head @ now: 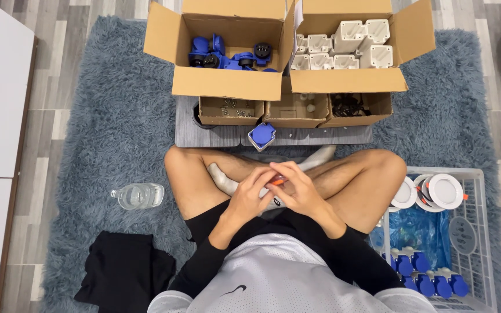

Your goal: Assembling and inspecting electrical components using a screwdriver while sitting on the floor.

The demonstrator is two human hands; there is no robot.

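In lap, small orange part (278, 181), half-hidden

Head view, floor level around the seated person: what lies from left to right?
Black cloth → clear water bottle → left hand → small orange piece held between both hands → right hand → white basket with round white lights and blue parts.

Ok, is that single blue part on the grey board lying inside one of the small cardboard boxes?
No, the blue part lies on the grey board itself, just in front of the small cardboard boxes, not inside any of them.
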